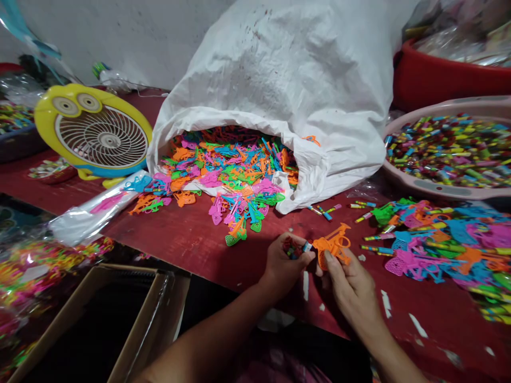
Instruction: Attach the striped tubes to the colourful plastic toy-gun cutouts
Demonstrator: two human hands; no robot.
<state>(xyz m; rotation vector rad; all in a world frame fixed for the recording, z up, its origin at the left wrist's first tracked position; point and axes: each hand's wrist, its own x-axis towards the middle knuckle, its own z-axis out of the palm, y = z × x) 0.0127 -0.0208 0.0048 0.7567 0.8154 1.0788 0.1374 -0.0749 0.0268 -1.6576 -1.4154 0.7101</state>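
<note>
Two things sit in your hands, just above the dark red table (191, 242). Your left hand (284, 266) curls its fingers (297, 255) closed around a small clump of multicoloured pieces (293, 248), with a striped tube (307, 246) poking out past the fingertips. You cannot tell from this view exactly what the clump contains. Your right hand (351, 284) pinches an orange plastic toy gun (333, 246) low on its body between thumb and fingers, and the two hands nearly touch.

Ahead of you, a white woven sack (279, 69) lies with its mouth open, spilling a heap of bright plastic toy parts (227, 165) onto the table. More of the same parts, mixed with striped tubes, spread in a loose pile (443, 239) to your right, with a pink basin (447, 151) full of striped tubes just behind it. Further off stand a red tub (443, 80) and a yellow cartoon-faced fan (96, 130) — a rolled plastic bag (93, 205) lies near the sack, and an open cardboard box (99, 324) sits below the table edge on your left.
</note>
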